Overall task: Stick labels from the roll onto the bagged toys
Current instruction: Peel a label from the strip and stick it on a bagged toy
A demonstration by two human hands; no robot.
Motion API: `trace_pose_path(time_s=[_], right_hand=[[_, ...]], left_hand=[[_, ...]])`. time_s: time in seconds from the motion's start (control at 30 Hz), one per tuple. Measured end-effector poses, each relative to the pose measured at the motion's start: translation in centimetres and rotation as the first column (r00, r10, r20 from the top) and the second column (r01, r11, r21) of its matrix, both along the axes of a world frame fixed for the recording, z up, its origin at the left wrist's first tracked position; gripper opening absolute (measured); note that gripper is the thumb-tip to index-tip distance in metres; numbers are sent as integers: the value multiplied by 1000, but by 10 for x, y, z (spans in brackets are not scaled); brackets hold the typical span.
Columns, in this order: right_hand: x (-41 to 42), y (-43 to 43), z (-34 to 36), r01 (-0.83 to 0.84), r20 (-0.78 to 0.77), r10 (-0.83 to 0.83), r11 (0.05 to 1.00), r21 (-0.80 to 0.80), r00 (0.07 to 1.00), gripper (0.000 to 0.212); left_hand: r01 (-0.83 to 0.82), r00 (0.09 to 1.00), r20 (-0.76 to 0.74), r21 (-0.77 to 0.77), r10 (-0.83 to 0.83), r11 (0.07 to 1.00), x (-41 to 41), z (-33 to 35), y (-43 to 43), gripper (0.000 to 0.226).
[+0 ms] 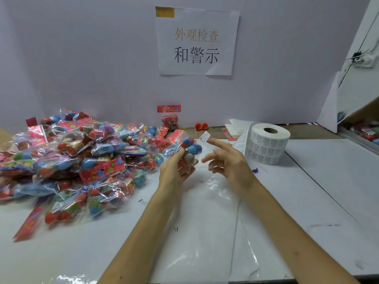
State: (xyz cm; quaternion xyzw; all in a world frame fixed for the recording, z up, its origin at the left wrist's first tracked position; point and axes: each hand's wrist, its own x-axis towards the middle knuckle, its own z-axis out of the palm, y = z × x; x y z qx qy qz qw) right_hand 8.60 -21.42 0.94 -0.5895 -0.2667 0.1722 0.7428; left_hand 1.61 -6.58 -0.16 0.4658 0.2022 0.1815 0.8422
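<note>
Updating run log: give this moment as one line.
left hand: holds bag | right hand: label on fingertip | roll: on table

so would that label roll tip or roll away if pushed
The roll stands on its flat end, so it would probably slide, not roll. Wide and thickly wound, it seems unlikely to tip. Its loose strip likely flops.

- A heap of clear-plastic bagged toys point(67, 160) lies on the white flat surface point(307, 201), at the left.
- A white paper label roll point(268, 144) stands at the right, farther back.
- Between them, the left hand point(176, 171) holds one bagged toy point(189, 148), with the right hand point(229, 160) just beside it.
</note>
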Motion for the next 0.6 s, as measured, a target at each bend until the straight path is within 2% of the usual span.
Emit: trace_pose_path(time_s=[0.07,0.13,0.37,0.5,0.6], right_hand=[[2,-1,1,-49,-137,59,996,73,989,40],[2,-1,2,-91,-197,111,990,110,974,37],[-3,-1,1,-170,-200,178,984,59,964,40],[-4,1,1,-113,-224,129,990,85,966,35],[-1,0,2,-61,-267,103,985,161,958,44]], left_hand=[[6,999,53,-76,-2,997,0,1,1,40],[36,995,98,-112,-25,993,-2,2,3,36],[61,993,110,-74,-52,995,-4,3,5,31],[25,999,46,-26,-24,999,-3,2,7,39],[1,999,33,-50,1,999,-2,0,10,30]])
